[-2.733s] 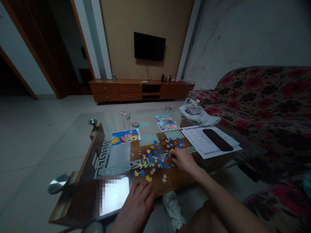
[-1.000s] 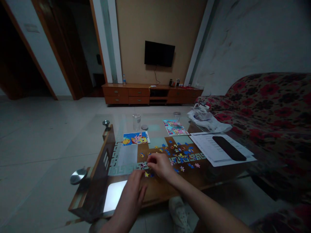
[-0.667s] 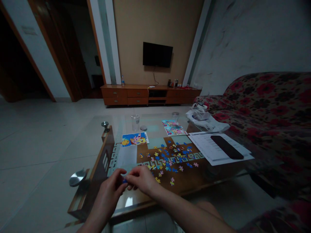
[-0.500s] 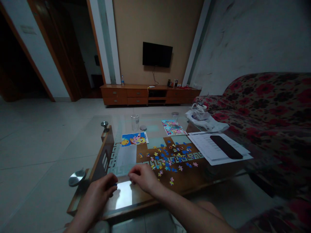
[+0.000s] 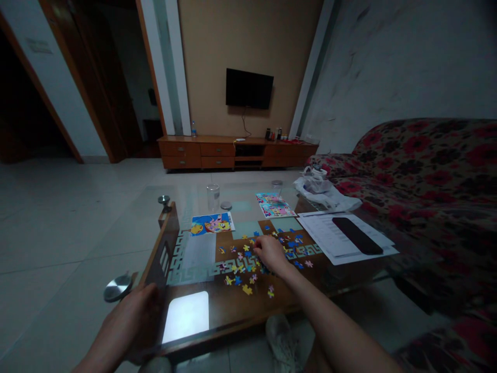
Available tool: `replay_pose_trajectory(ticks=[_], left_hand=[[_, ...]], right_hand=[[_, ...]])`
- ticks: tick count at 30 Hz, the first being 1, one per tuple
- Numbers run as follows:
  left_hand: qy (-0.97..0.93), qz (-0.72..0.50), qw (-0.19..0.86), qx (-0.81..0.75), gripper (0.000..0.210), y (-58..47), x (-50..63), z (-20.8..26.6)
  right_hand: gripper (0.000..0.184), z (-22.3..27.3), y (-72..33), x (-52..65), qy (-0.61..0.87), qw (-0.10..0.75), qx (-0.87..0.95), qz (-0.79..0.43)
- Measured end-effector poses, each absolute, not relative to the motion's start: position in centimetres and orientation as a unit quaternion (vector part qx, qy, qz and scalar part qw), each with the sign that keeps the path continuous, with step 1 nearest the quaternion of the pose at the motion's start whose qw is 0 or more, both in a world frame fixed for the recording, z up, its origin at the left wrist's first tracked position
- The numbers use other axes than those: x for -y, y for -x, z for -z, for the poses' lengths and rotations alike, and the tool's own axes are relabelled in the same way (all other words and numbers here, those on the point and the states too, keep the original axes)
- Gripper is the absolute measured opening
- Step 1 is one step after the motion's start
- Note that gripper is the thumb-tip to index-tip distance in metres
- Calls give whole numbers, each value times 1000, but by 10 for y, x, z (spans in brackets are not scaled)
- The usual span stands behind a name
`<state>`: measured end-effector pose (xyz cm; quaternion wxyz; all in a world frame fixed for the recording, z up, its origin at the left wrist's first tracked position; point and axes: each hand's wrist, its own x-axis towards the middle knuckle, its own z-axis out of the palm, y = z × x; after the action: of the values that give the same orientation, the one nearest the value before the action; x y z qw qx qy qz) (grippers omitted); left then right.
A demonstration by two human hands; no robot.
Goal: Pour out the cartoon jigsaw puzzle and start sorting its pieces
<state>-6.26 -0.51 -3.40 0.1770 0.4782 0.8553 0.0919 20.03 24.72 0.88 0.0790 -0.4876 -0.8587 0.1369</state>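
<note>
Left hand (image 5: 134,313): Had moved outward from beside the bright patch to the near left side of the table. Fingers were curled; the shadow hid their tips, so whether the blue bit seen there half a second earlier was still gripped could not be told.
Bright patch (image 5: 187,315): Lay uncovered on the glass table (image 5: 233,313), both hands having left it.
Puzzle pieces (image 5: 248,254): Lay loose and scattered on the table in front of the person, under and around the right hand; a yellow piece (image 5: 247,290) lay near the close side of the spread.
Right hand (image 5: 272,254): Had returned from near the left hand to the middle of the spread. Fingers were bent downward and drawn together; whether a piece was pinched could not be told.
Work status: With the hands well apart, handling appeared to have shifted back to the spread, under the right hand alone.
Picture card (image 5: 212,224): Lay flat beyond the pieces, to the left.
Glass jar (image 5: 213,198): Stood upright behind the card, beside a round lid (image 5: 225,205).
</note>
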Motion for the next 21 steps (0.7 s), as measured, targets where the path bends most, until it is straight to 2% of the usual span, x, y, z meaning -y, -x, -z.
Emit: replay_pose_trajectory(ticks=[4,12,21], left_hand=[[-488,-65,170,-854,20,59,10,32],[-480,-69,172,-858,20,56,15,27],[-472,-23,166,-865,24,38,10,-1]], right_hand=[[11,-3,-190,-240,483,56,863,-136],[12,-3,-186,-240,479,31,870,-113],[20,-17,-220,-271,538,90,830,-115]])
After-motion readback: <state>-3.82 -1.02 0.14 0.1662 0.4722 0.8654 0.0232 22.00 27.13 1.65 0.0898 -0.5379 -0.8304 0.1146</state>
